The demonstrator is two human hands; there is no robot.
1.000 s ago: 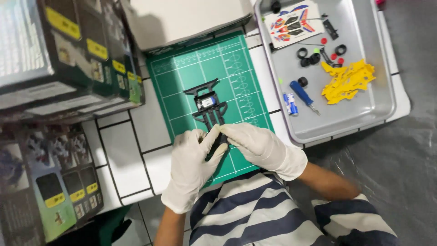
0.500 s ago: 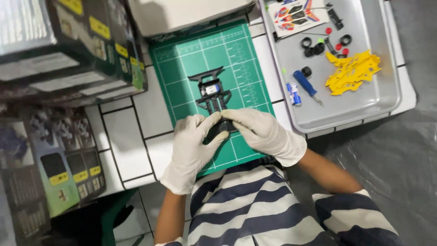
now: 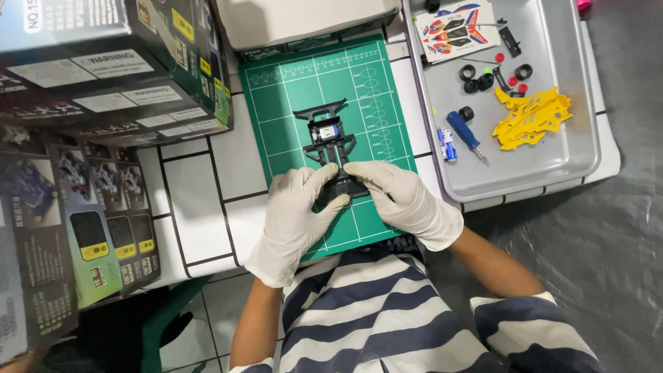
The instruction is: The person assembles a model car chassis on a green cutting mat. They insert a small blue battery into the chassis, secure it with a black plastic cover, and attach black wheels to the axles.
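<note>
Head view: both gloved hands (image 3: 345, 200) cover the black chassis (image 3: 330, 141) near end.

Head view, looking steeply down, close over green cutting mat (image 3: 297, 110), tiled table (image 3: 200, 200)

Black toy-car chassis (image 3: 330, 148), flat on the green cutting mat (image 3: 290, 103), near end between gloved fingers.

The worktop (image 3: 200, 207) is covered with white square tiles with dark lines between them. On the right, the floor (image 3: 621, 228) is dark grey and looks a little wrinkled, like a plastic sheet. Stacked cardboard boxes (image 3: 76, 173) stand along the left side. The light is even and soft.
</note>
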